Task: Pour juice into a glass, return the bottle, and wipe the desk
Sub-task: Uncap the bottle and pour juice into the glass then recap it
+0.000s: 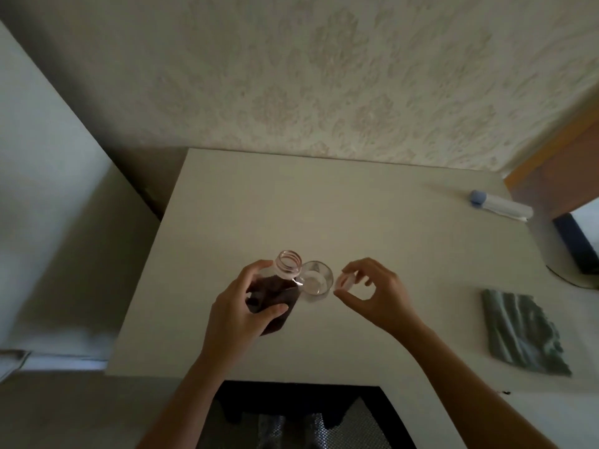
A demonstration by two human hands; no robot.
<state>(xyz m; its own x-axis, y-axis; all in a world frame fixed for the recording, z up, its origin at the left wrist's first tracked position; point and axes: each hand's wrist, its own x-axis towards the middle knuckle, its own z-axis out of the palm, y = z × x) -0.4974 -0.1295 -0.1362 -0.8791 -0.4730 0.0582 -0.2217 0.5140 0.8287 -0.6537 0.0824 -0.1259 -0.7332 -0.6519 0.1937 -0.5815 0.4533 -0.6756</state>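
Note:
A clear bottle (pixel 281 286) of dark juice stands on the white desk (pixel 291 205), its threaded neck uncapped. My left hand (pixel 240 306) is wrapped around the bottle's body. A small clear glass (pixel 316 280) sits just right of the bottle's neck, touching or nearly touching it; it looks empty. My right hand (pixel 376 293) hovers to the right of the glass and pinches the pale bottle cap (pixel 346 281) between thumb and fingers. A folded grey-green cloth (pixel 522 335) lies on the desk at the right.
A white tube with a blue cap (pixel 499 205) lies at the desk's far right corner. A dark object (pixel 580 247) sits at the right edge. A patterned wall rises behind the desk. Below the front edge is a dark gap with a grey surface.

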